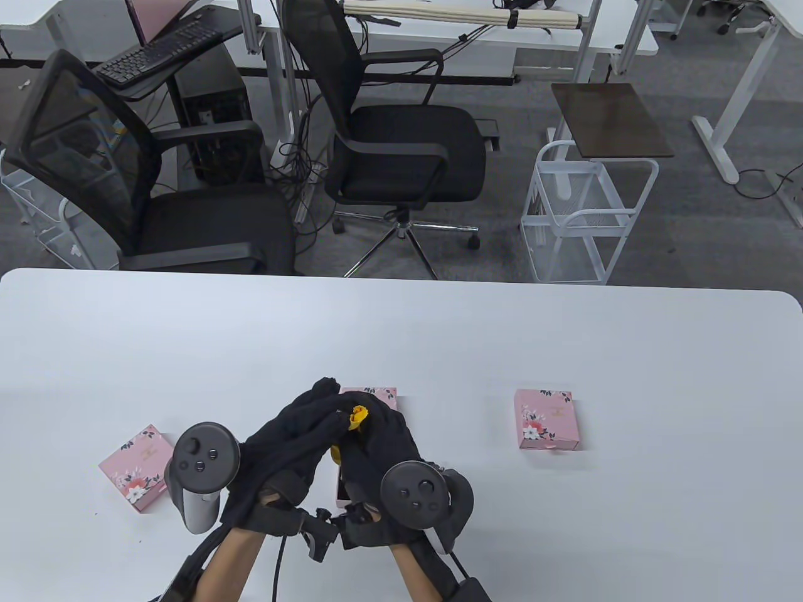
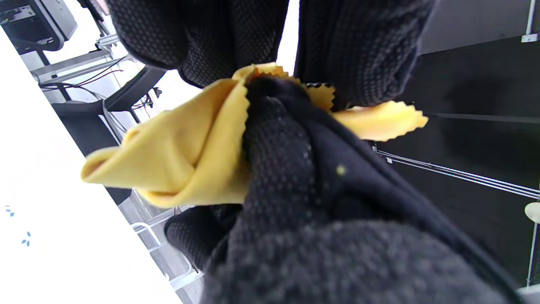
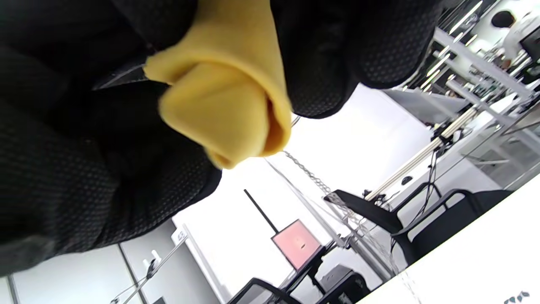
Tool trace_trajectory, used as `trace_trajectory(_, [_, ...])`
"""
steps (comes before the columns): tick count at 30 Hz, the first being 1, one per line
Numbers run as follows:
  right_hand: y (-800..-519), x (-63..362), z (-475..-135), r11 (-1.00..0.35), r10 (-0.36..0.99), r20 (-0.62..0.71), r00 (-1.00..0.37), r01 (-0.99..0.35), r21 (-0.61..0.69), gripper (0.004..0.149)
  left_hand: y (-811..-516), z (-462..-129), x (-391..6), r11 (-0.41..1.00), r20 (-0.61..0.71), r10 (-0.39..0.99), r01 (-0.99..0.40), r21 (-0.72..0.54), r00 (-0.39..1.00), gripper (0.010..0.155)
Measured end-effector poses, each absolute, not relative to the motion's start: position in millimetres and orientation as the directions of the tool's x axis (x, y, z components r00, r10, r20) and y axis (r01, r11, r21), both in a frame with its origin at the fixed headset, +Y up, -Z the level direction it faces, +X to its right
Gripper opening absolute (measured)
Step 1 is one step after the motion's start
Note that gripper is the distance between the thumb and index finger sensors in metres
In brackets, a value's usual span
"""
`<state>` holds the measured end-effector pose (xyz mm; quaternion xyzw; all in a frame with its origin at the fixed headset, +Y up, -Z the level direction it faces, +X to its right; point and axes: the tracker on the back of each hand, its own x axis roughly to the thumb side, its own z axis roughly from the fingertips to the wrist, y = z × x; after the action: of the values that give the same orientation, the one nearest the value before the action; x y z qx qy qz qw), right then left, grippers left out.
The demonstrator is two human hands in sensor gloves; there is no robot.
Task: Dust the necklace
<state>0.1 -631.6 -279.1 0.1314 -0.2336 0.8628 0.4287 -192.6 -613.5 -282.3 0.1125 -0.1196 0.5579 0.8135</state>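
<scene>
Both gloved hands meet over the table's near middle, closed around a yellow cloth [image 1: 357,417]. My right hand [image 1: 375,433] pinches the bunched cloth [image 3: 228,105] between its fingers. A thin silver necklace chain [image 3: 312,175] hangs out of the cloth fold. My left hand [image 1: 320,407] lies against the right one, and its fingers [image 2: 350,55] press on the cloth [image 2: 177,152] from the other side. How much of the necklace lies inside the cloth is hidden.
A pink floral box [image 1: 137,467] lies to the left of the hands, another [image 1: 547,419] to the right, and a third [image 1: 371,395] just behind them. A box part [image 1: 340,489] shows under the wrists. Office chairs stand beyond the table's far edge.
</scene>
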Motion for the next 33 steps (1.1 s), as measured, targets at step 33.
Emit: trace_trajectory(33, [-633.4, -8.3, -278.7, -0.642, 0.545, 0.456, -0.703, -0.7, -0.312, 0.038, -598.7, -273.4, -197.5, 0.392, 0.406, 0.816, -0.91, 0.137, 0.412, 0.037])
